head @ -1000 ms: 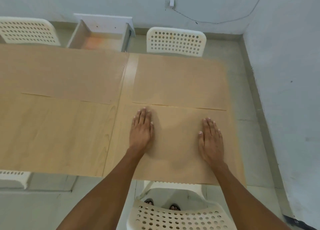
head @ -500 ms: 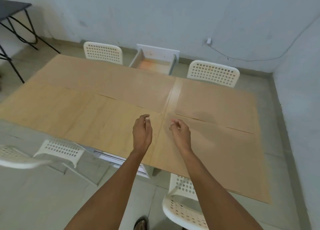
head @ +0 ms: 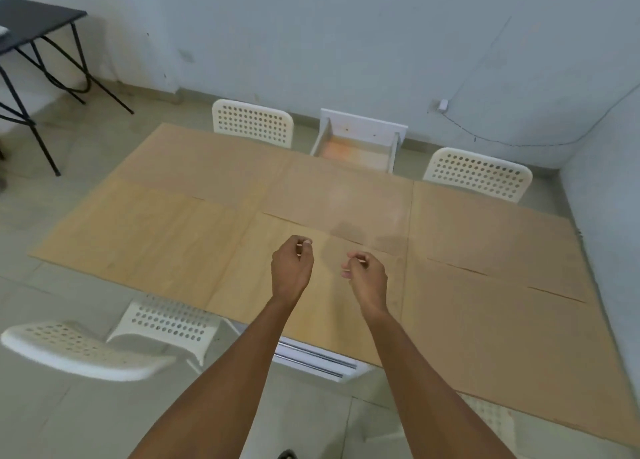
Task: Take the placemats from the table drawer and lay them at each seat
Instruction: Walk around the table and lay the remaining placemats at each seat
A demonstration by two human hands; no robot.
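Observation:
Several large tan placemats cover the tabletop edge to edge: one far left (head: 221, 168), one far right (head: 485, 223), one near right (head: 485, 327), and a paler wood-grain one near left (head: 138, 244). The table drawer (head: 356, 150) is pulled out at the far side, between two chairs, and nothing shows inside it. My left hand (head: 292, 268) and my right hand (head: 363, 275) hover close together above the middle of the near side. Their fingers are loosely curled and hold nothing.
White perforated chairs stand at the far left (head: 252, 123), far right (head: 478, 174) and near left (head: 166, 323), with another (head: 79, 351) pulled out beside it. Metal drawer rails (head: 315, 358) show under the near edge. A black folding table (head: 34, 26) stands back left. The wall is close on the right.
Both hands have lifted off the near right placemat, where they lay flat, and come together with fingers curled. The view has pulled back and to the left.

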